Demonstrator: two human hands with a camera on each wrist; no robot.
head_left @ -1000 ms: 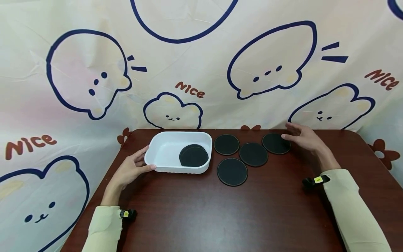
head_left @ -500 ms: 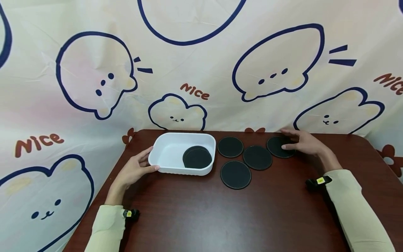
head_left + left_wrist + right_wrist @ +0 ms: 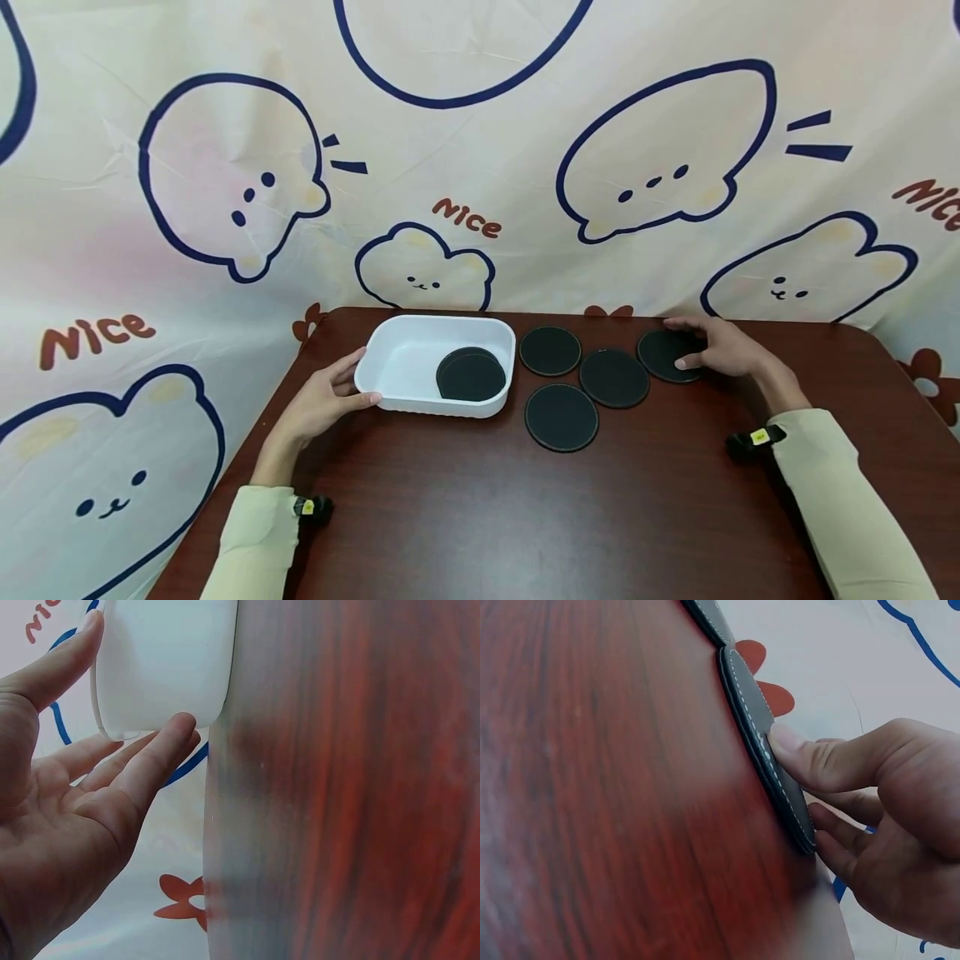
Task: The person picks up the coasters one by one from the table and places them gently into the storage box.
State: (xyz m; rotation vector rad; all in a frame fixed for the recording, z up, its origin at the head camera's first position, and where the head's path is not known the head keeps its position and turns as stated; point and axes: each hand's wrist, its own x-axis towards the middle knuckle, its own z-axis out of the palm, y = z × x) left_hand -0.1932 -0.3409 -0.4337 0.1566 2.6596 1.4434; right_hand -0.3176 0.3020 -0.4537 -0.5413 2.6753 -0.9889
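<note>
In the head view my left hand (image 3: 324, 402) holds the left end of a white plastic tray (image 3: 397, 403), thumb at the near rim and fingers against the end wall. One round black coaster (image 3: 470, 375) lies inside the tray. My right hand (image 3: 723, 348) grips the rightmost coaster (image 3: 662, 353) on the table. In the right wrist view, the right thumb (image 3: 791, 750) lies on that stitched coaster (image 3: 754, 712) while the fingers bend at its edge. The left wrist view shows the left hand (image 3: 82, 802) around the tray's end (image 3: 165, 667).
Between tray and right hand lie three more black coasters, one at the back (image 3: 550, 351), one in the middle (image 3: 613, 378) and one nearer (image 3: 561, 417). They rest on a dark brown table (image 3: 525, 517). A printed cloth (image 3: 525, 275) hangs right behind the table's back edge.
My right hand has come down onto the rightmost coaster, its thumb now on top and its fingers at the edge. The left hand has stayed at the tray. The head view has shifted slightly.
</note>
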